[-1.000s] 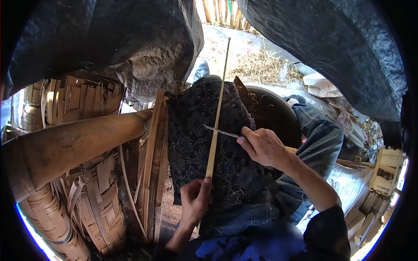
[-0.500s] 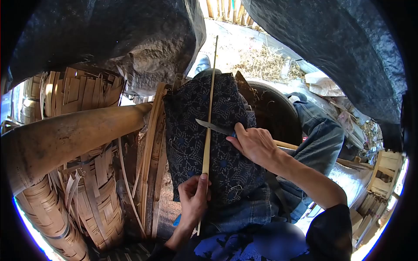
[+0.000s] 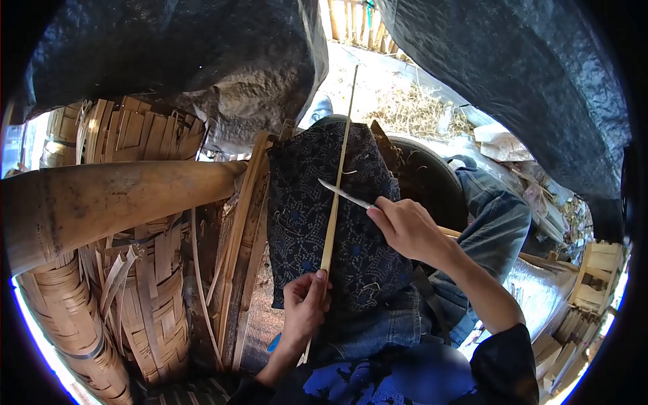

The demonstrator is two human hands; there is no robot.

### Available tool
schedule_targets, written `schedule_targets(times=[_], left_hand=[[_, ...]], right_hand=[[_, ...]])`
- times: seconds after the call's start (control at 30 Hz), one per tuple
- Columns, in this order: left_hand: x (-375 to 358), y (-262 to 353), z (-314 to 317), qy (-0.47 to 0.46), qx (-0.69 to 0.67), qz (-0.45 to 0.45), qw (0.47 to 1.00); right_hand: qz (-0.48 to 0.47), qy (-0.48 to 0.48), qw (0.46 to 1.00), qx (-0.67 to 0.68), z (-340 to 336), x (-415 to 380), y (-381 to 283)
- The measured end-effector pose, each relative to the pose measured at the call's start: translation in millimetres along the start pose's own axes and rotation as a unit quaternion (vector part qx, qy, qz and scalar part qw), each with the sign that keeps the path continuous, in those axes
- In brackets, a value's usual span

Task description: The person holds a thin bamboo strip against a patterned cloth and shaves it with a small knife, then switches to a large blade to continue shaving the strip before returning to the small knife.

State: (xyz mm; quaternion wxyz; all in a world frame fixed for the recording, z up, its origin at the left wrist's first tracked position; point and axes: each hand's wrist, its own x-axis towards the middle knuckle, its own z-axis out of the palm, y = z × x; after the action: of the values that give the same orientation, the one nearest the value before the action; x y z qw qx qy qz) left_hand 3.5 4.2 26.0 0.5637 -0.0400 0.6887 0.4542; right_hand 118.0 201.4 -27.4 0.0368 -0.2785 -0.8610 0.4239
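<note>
My left hand [image 3: 305, 307] pinches the near end of a long thin bamboo strip [image 3: 339, 172]. The strip runs up and away over a dark patterned cloth [image 3: 307, 223] draped on my knee. My right hand [image 3: 408, 228] grips a knife [image 3: 343, 194] by its handle. The blade points left and lies across the strip about midway up the cloth, touching it.
A thick bamboo pole [image 3: 101, 202] lies across the left. Woven bamboo baskets [image 3: 145, 304] and loose splints stand below and behind it. A black tarp [image 3: 169, 61] hangs overhead. A dark round tub [image 3: 432, 179] sits beyond my right knee. Wooden crates [image 3: 594, 270] stand far right.
The knife and my right hand have shifted slightly right and up along the strip, and the strip's far tip has swung a little to the right. My left hand keeps its pinch.
</note>
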Motion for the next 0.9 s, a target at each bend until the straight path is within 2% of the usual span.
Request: schedule_targets(times=[0.13,0.27,0.37,0.43,0.53,0.57,0.67,0.77,0.8,0.87,0.9], left_hand=[[-1.4,-3.9,-1.0,-0.004,0.021,0.009,1.000],[-5.7,-7.8,-3.8,0.001,0.025,0.027,0.999],[-6.5,-7.5,-5.9,0.010,0.034,0.027,0.999],[-7.0,-9.1,-5.8,0.021,0.032,0.041,0.998],[-7.8,-8.3,-5.3,0.020,0.013,0.025,0.999],[-7.2,-9.3,-5.7,0.020,0.014,0.028,0.999],[-5.1,-12.9,-3.4,0.005,0.007,0.045,0.999],[-10.8,-7.4,-0.8,0.029,0.043,0.040,0.998],[-13.3,-7.7,-1.4,0.039,0.068,0.038,0.996],[-21.5,-11.2,-3.7,0.048,0.092,0.040,0.994],[-28.7,-15.3,-5.8,0.040,0.077,0.036,0.996]], right_hand=[[-0.019,0.049,0.991,-0.121,9.4,0.9,3.2],[-0.036,0.080,0.986,-0.143,15.3,25.0,19.7],[-0.043,0.059,0.983,-0.169,8.0,39.5,20.0],[0.006,0.021,0.987,-0.161,-3.0,49.9,17.2],[-0.014,-0.010,0.985,-0.170,1.1,43.8,12.2],[-0.045,0.002,0.980,-0.192,4.8,35.9,13.1],[-0.036,0.009,0.978,-0.203,6.0,34.2,15.5],[-0.050,0.021,0.972,-0.227,10.5,39.7,17.6],[-0.047,0.024,0.972,-0.229,9.4,43.4,18.8],[0.076,0.009,0.983,-0.167,9.4,55.3,23.5],[0.051,0.023,0.977,-0.204,9.9,62.8,39.0]])
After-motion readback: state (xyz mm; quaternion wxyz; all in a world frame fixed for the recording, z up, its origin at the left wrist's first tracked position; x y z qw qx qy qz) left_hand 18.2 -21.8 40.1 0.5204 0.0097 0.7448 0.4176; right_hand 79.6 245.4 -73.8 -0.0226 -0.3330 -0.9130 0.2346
